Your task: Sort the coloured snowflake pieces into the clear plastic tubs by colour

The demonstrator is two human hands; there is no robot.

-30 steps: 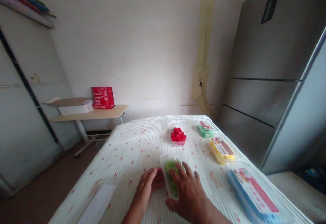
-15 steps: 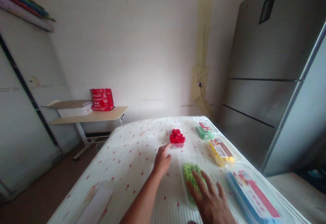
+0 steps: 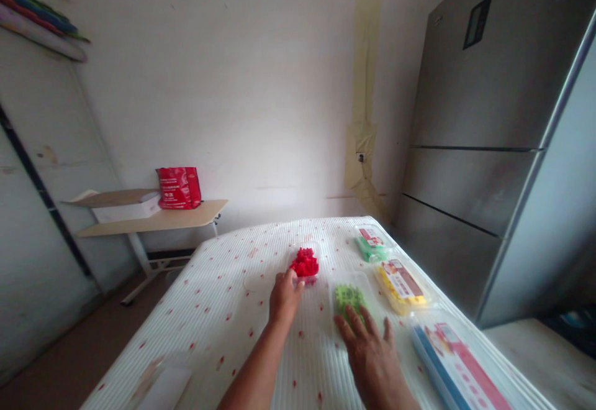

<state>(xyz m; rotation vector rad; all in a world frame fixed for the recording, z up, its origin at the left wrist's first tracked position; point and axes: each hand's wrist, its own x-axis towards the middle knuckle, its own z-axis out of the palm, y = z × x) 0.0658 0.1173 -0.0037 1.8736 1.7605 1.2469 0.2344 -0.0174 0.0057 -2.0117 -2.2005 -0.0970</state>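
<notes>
My left hand (image 3: 285, 298) is at the near edge of a clear plastic box (image 3: 311, 281), its fingers and thumb closed on the near left corner. Small red pieces (image 3: 305, 263) are heaped in that box. My right hand (image 3: 370, 351) lies palm down with spread fingers over the near part of another clear box (image 3: 331, 286). Light green pieces (image 3: 349, 296) fill this second box, partly hidden by my fingertips. To the right of it sits a clear box of yellow pieces (image 3: 404, 287) with a label on its lid.
A labelled box of green pieces (image 3: 371, 243) stands farther back, and a larger labelled blue box (image 3: 459, 360) lies front right. At the front left is a white, blurred item (image 3: 162, 385). The white spotted tablecloth (image 3: 223, 310) covers the table. A fridge (image 3: 460, 149) rises on the right.
The box of red pieces has shifted left and slightly nearer, with my left hand now on its corner. The box of light green pieces has slid farther from me under my right hand.
</notes>
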